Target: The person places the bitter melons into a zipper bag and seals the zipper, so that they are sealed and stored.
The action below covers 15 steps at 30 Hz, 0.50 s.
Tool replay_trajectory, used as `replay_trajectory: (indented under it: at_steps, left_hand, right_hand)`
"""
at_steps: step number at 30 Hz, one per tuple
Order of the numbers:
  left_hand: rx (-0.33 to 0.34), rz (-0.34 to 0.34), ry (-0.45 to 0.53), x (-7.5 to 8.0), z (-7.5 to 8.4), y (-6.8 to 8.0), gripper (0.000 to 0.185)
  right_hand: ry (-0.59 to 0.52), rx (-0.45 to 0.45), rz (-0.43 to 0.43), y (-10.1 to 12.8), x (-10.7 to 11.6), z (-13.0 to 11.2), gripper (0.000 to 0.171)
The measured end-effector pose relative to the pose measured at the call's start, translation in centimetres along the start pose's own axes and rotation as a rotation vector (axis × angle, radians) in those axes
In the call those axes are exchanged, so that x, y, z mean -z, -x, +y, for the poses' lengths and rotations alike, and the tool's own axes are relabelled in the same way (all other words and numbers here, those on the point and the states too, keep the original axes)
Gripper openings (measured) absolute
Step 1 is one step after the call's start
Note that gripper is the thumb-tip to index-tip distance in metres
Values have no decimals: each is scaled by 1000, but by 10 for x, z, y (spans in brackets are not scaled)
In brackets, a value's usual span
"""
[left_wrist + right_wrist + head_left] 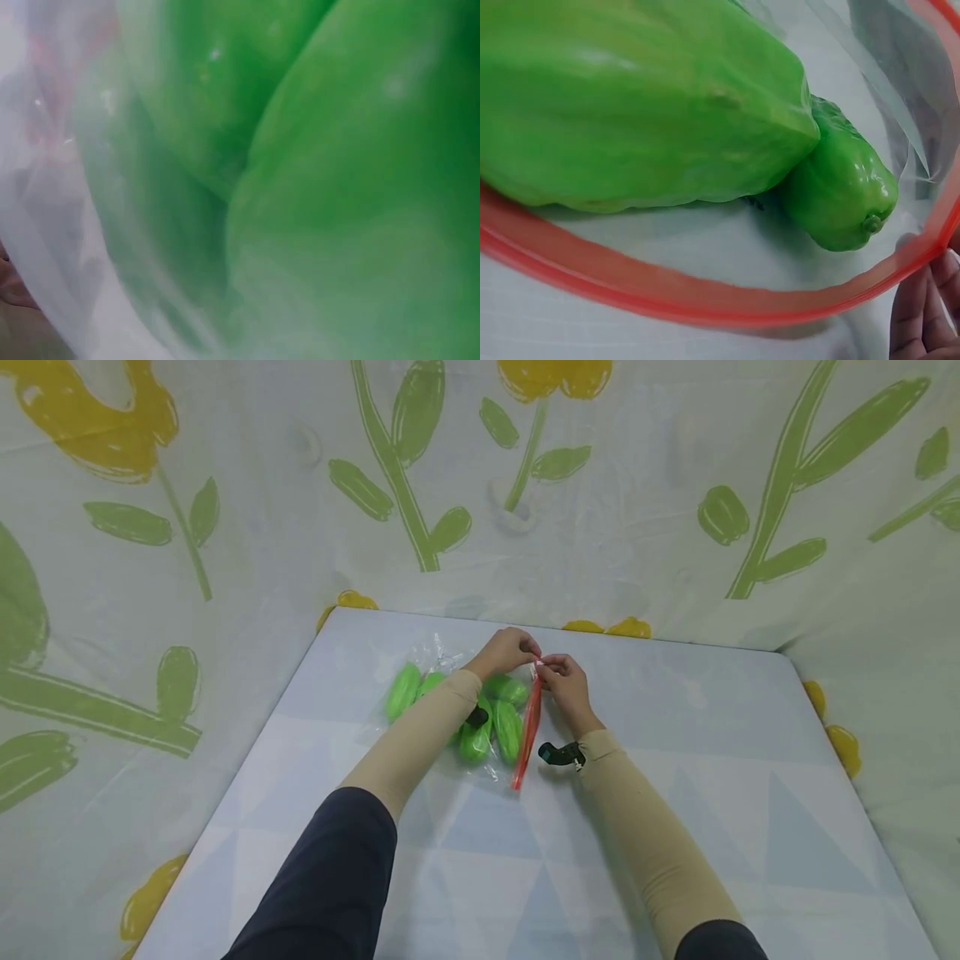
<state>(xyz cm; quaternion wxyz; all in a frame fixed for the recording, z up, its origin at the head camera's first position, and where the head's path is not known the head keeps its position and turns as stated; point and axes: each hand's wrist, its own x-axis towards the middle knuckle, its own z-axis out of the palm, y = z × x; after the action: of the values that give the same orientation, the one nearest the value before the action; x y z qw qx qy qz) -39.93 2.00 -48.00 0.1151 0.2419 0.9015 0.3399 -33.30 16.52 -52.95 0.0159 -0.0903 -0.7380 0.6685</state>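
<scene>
Flowered cloth walls a pale table (675, 793) where a clear bag (438, 653) of green vegetables (495, 727) lies. Left hand (508, 650) and right hand (564, 681) both pinch its red zip strip (527, 739); bulging contents could leave gaps in the seal.

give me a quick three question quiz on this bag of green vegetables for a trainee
1. True or false: both hands pinch the far end of the red zip strip.
2. What lies inside the clear bag? A) green vegetables B) yellow flowers C) red cloths
3. What does the bag lie on?

Key:
1. True: left hand and right hand meet there.
2. A, the green vegetables.
3. The pale table.
</scene>
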Motion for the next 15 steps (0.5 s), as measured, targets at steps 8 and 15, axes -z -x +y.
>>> replay_trajectory:
  at_steps: [8,15]
  left_hand:
    - [-2,49,23,5,-4,0,13]
    - [-25,25,106,4,-8,0,22]
  right_hand:
    - [37,-44,-29,7,-1,-1,24]
    - [17,-12,-33,9,-2,0,24]
